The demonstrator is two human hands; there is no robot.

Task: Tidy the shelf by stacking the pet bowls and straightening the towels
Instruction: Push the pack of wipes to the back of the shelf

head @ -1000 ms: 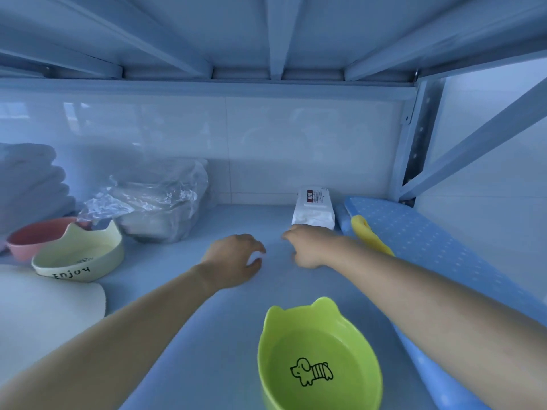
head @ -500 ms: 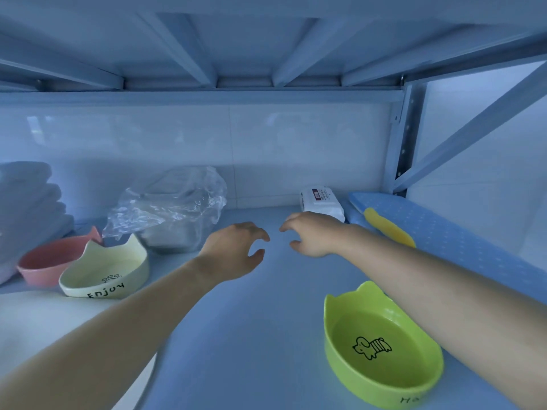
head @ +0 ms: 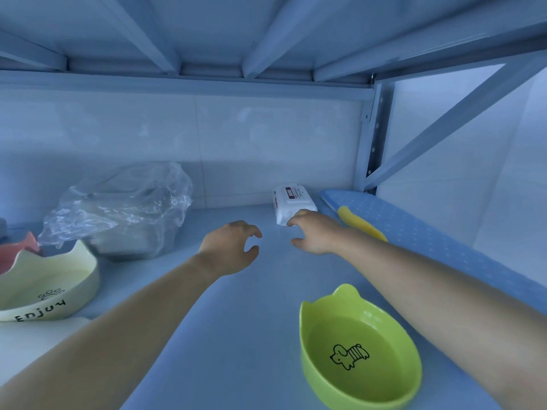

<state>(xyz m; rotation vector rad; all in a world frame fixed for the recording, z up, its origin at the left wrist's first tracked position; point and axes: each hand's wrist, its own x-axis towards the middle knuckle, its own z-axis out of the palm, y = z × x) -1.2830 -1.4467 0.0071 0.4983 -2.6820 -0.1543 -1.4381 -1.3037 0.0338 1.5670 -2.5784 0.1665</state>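
Stretching in over the shelf board [head: 236,335], both of the person's bare arms meet near its middle. The left hand [head: 229,247] hangs just above the board with fingers and thumb loosely curled, holding nothing. The right hand [head: 313,235] is likewise relaxed and empty, its fingertips at the near end of a white wipes pack [head: 293,202] by the back edge; whether they touch it I cannot tell.

The green pet bowl [head: 358,350] stands near the front edge, below the right forearm and well apart from both hands. The cream bowl [head: 44,285] sits at the left edge, with the pink bowl [head: 17,250] just behind it, largely hidden. A crumpled clear plastic bag [head: 124,208] lies toward the back left corner. Along the right edge runs a blue dotted pad [head: 429,238] with a yellow piece [head: 359,223] on it.

White wall tiles close off the back. Metal ribs of the upper shelf run overhead, and a diagonal brace crosses the right side.

The cream bowl reads "Enjoy" under a paw print. A striped dog is drawn inside the green bowl. The label on the pack is too small to read.
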